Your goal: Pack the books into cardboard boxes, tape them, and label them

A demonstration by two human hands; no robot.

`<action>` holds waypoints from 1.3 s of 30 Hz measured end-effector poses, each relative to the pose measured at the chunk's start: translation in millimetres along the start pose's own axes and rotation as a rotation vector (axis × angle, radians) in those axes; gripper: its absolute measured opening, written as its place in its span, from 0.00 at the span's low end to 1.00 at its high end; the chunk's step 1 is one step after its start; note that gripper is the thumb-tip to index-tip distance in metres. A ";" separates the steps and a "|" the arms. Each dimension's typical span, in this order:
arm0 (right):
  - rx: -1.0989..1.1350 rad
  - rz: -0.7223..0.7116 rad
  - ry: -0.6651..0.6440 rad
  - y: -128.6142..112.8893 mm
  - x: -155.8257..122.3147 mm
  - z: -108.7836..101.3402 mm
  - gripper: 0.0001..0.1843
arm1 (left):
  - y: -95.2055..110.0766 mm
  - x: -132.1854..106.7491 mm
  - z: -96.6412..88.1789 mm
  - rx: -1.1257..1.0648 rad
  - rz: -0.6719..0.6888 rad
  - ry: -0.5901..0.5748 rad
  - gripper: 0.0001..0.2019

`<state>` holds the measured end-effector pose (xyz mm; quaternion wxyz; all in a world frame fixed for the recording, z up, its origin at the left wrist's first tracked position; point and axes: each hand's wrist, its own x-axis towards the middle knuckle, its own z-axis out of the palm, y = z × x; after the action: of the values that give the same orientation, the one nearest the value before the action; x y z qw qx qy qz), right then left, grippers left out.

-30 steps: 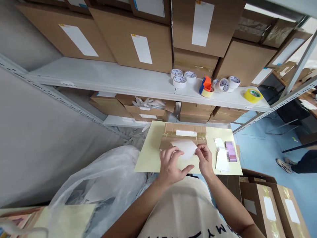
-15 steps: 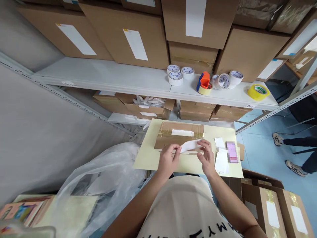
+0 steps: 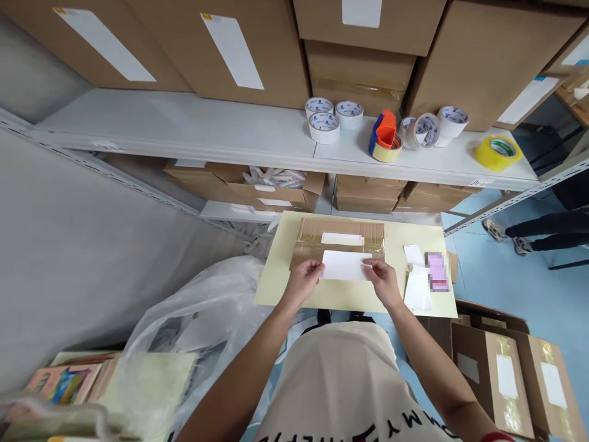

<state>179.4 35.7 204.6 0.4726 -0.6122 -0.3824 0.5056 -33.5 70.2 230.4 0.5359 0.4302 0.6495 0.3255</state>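
Note:
A white label (image 3: 346, 265) is held flat over the near edge of a taped brown cardboard parcel (image 3: 340, 236). My left hand (image 3: 302, 282) pinches the label's left end and my right hand (image 3: 381, 280) pinches its right end. The parcel lies on a pale yellow board (image 3: 280, 276) and carries a smaller white strip on its top. To the right of my right hand lie loose white label sheets (image 3: 418, 288) and a pink item (image 3: 436, 271).
A white shelf (image 3: 184, 132) holds several rolls of tape (image 3: 324, 127), an orange and blue tape dispenser (image 3: 384, 135) and a yellow roll (image 3: 497, 152). Brown boxes stack above and below. A clear plastic bag (image 3: 193, 331) sits left; labelled boxes (image 3: 506, 377) right. Another person's legs (image 3: 529, 236) at far right.
The label was bent and tilted between my fingers; now it is stretched flat and level over the parcel, one hand at each end. The view has shifted downward.

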 end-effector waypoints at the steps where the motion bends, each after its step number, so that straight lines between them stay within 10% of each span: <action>1: -0.032 -0.010 -0.005 1.1 7.2 3.1 0.22 | -1.7 9.0 -1.0 0.001 -0.004 0.012 0.16; 10: -0.386 0.038 -0.039 -2.3 69.2 16.9 0.21 | -5.5 77.5 -3.4 0.212 0.010 0.125 0.13; 31: -0.970 0.123 -0.125 -33.9 61.9 18.4 0.21 | 8.2 74.7 -10.3 0.907 -0.008 0.050 0.11; 35: -1.093 -0.160 -0.025 -28.0 58.9 13.9 0.20 | 13.3 73.5 -13.7 0.936 0.320 0.041 0.11; 39: -1.154 -0.448 -0.226 -26.7 62.0 28.3 0.23 | 15.0 79.7 -3.9 0.953 0.748 -0.186 0.19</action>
<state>164.1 106.6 213.2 0.1175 -0.6164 -0.7602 0.1680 -38.6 148.9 211.4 0.1885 0.8480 0.4790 0.1262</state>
